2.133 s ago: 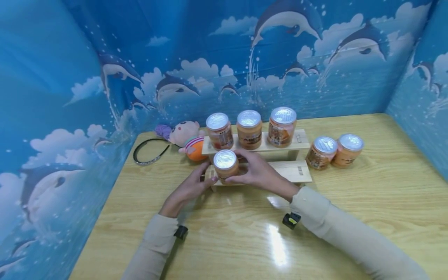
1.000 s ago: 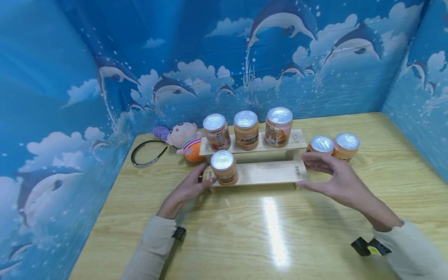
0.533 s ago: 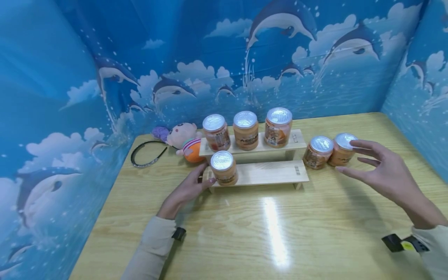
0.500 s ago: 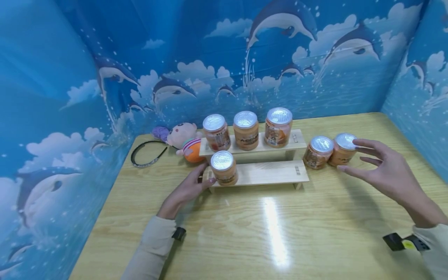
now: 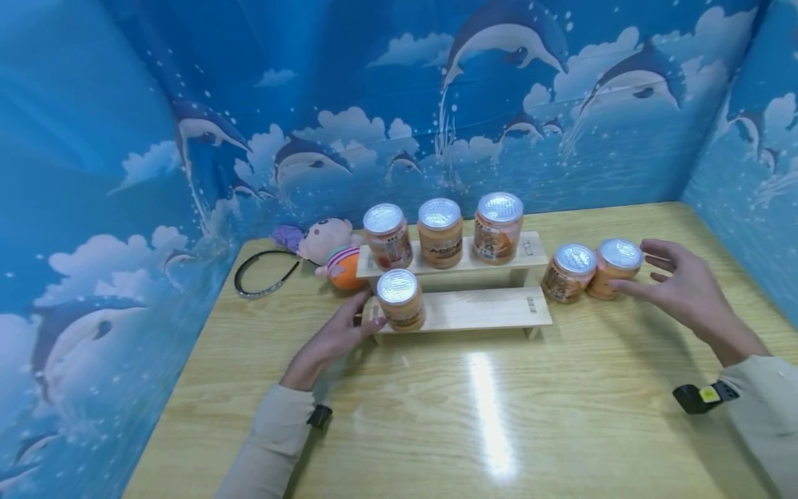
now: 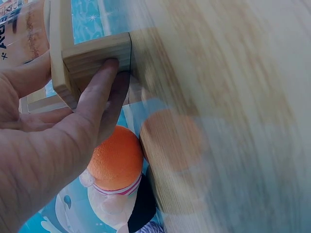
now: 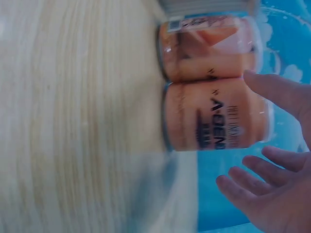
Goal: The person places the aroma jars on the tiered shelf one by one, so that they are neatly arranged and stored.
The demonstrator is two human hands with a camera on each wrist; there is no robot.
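Observation:
My left hand [image 5: 333, 339] grips the left end of the two-step wooden stand [image 5: 480, 310]; in the left wrist view its fingers [image 6: 95, 94] lie against the end piece, with the thumb on the other side of the board. Right beside that thumb, a silver-lidded orange jar [image 5: 400, 301] sits upright on the lower step. Over on the right, my right hand [image 5: 692, 294] is spread around the outer jar [image 5: 614, 270] of a pair, thumb at its front. The right wrist view shows the thumb near that jar [image 7: 214, 116] and the other fingers apart from it.
Three similar jars [image 5: 440, 235] line the upper step. The second jar [image 5: 569, 274] of the pair stands between the outer jar and the stand. Left of the stand lie a plush doll [image 5: 343, 260], a purple yarn ball [image 5: 288, 237] and a black headband [image 5: 249, 277]. Dolphin-print cloth walls surround the table.
My right hand has left the jar on the lower step and moved right to the outer jar of the pair, closing in lately. The left hand stays at the stand's end.

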